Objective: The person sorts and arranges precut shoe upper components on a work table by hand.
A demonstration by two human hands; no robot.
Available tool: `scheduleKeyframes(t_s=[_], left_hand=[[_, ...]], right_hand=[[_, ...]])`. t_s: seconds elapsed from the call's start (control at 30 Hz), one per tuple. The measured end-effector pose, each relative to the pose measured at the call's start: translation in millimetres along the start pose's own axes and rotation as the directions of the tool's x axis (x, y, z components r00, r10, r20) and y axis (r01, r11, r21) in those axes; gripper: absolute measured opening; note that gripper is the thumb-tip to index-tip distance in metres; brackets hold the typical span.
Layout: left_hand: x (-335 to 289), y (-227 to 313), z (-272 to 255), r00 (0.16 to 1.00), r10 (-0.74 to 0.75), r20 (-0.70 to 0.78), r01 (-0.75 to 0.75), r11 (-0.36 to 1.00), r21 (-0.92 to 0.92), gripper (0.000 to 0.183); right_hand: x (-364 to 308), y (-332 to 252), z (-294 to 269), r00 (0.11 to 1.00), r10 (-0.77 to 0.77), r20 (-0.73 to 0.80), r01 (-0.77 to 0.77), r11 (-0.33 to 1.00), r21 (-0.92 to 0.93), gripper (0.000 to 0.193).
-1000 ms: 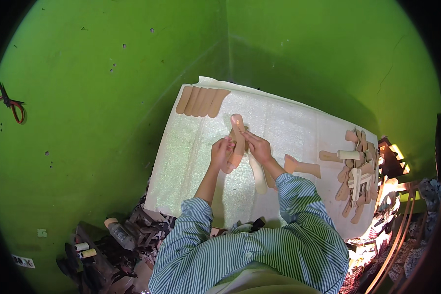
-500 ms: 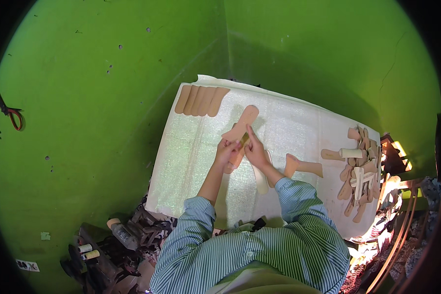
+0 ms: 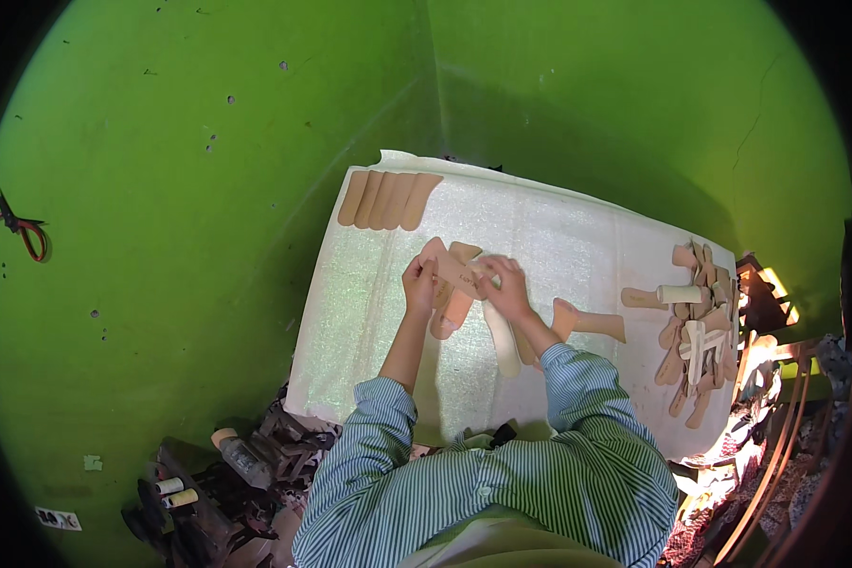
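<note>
A tan insole-shaped piece with dark print is held level above the table between both hands. My left hand is closed on its left end. At the other end, the fingers of my right hand pinch it. Below and around the hands lie more tan insoles, partly hidden, and a pale cream one. Two further insoles rest to the right of my right forearm, one across the other.
Overlapping insoles form a neat row at the far left of the white-covered table. A loose heap of insoles fills its right side, with a white roll on top. Scissors hang on the green wall. Thread spools stand lower left.
The insole in my hands has come down nearer and turned from upright to nearly crosswise, its printed face now showing. My right hand has moved from pointing at it to gripping its right end.
</note>
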State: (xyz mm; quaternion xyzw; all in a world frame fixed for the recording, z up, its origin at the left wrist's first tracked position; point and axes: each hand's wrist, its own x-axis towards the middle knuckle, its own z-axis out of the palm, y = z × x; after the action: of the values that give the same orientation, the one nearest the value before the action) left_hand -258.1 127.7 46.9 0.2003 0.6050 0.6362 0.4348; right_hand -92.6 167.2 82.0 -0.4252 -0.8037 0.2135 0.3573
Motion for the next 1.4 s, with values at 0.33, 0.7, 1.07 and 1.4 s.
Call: scheduleKeyframes(t_s=[0.33, 0.7, 1.07, 1.4], left_hand=[[17, -10, -5, 0.978, 0.194, -0.072, -0.197, 0.979, -0.047, 0.017], [-6, -35, -24, 0.740, 0.608, 0.287, -0.616, 0.443, 0.651, 0.016], [0, -28, -20, 0.783, 0.540, 0.310, -0.557, 0.384, 0.736, 0.021], [3, -38, -24, 0.729, 0.602, 0.326, -0.614, 0.365, 0.700, 0.011]], right_hand=[[7, 3, 33, 0.899, 0.130, 0.419, -0.293, 0.887, 0.355, 0.014], [106, 23, 111, 0.882, 0.460, 0.106, -0.471, 0.842, 0.262, 0.018], [136, 34, 129, 0.785, 0.614, 0.087, -0.608, 0.790, -0.082, 0.019], [68, 82, 72, 0.897, 0.371, 0.243, -0.423, 0.879, 0.220, 0.024]])
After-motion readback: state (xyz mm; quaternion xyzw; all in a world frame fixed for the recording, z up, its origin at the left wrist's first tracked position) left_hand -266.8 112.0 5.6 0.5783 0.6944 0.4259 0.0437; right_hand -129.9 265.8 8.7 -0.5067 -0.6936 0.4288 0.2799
